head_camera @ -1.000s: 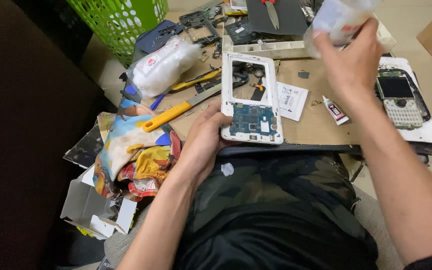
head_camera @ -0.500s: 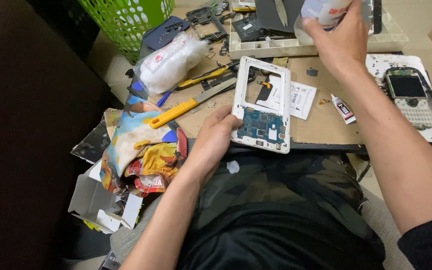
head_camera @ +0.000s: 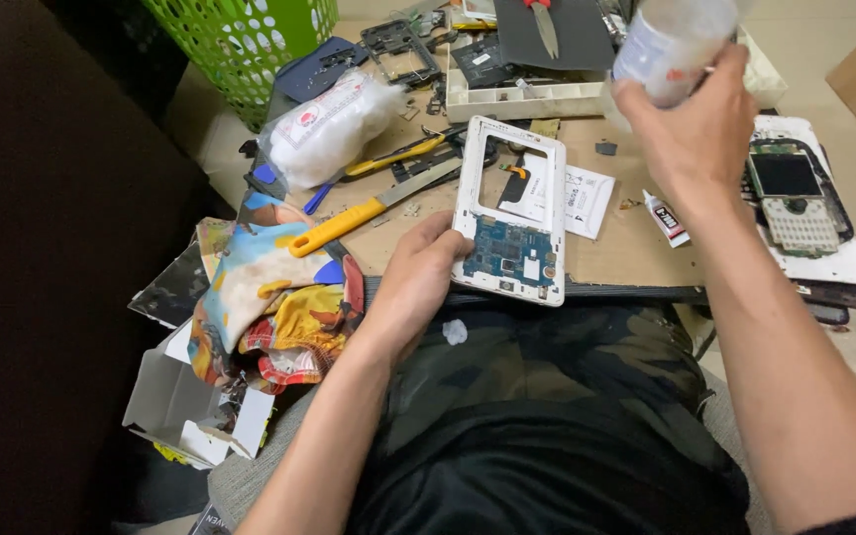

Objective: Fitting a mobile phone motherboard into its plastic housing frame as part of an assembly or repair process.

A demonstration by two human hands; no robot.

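Left hand [head_camera: 418, 282] grips white frame [head_camera: 510, 210]; raised right hand [head_camera: 695, 134] clutches bottle [head_camera: 671, 40].

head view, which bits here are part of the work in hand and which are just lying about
In hand:
- white tablet frame with blue circuit board, gripped by the left hand
- translucent plastic bottle, held up by the right hand

Lying about:
- yellow-handled knife
- bag of cotton wool
- small glue tube
- old keypad phone
- green basket
- colourful cloth
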